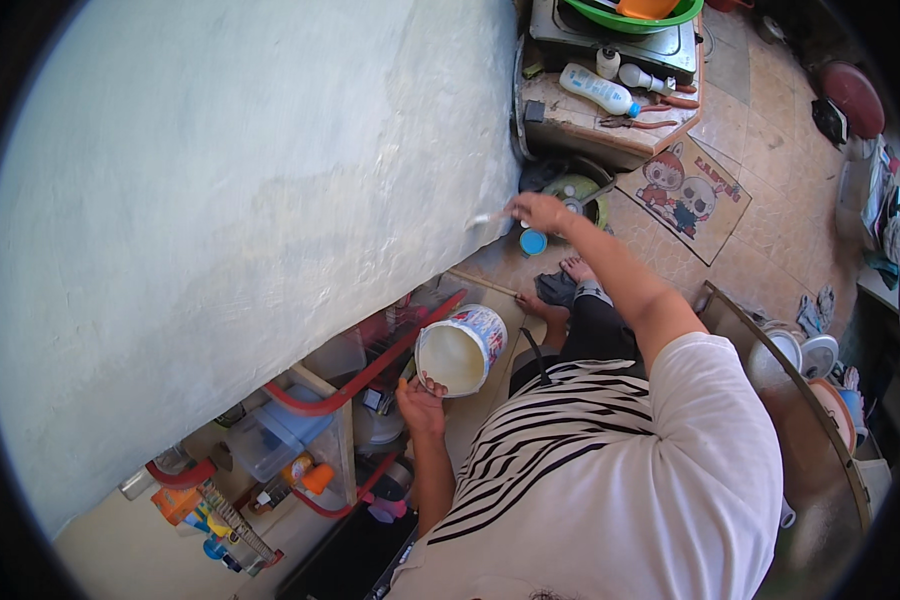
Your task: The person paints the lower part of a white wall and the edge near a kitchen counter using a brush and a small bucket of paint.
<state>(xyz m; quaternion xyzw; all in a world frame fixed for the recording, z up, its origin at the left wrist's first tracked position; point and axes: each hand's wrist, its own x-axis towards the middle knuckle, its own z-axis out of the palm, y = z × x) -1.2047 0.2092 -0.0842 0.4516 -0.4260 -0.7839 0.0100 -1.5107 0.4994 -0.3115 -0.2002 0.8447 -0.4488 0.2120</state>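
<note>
**Bucket (494,345) and brush (484,218)**

Remotely, I am viewing a multicoloured printed label (485,321) on the tilted bucket, the left hand (423,406) gripping it before the torso (590,460); the outstretched right hand (539,212) is gripping the brush beside the pale wall (260,210).

Brush (486,217), just right of centre: most of the handle hidden inside the right hand (540,211); tip blurred, and from my end I cannot tell whether it touches the pale wall (220,200). Wall's left side lost in the dark lens rim. Bucket (484,332), centre: underside out of my sight, depth of contents unreadable. Left hand (420,406): exact finger placement at the rim too small for me to make out. Green basin (673,22), top: cut by the upper edge. Black case (330,550), bottom: cropped. Cloth pile (878,215), far right: I cannot separate its pieces.
</note>
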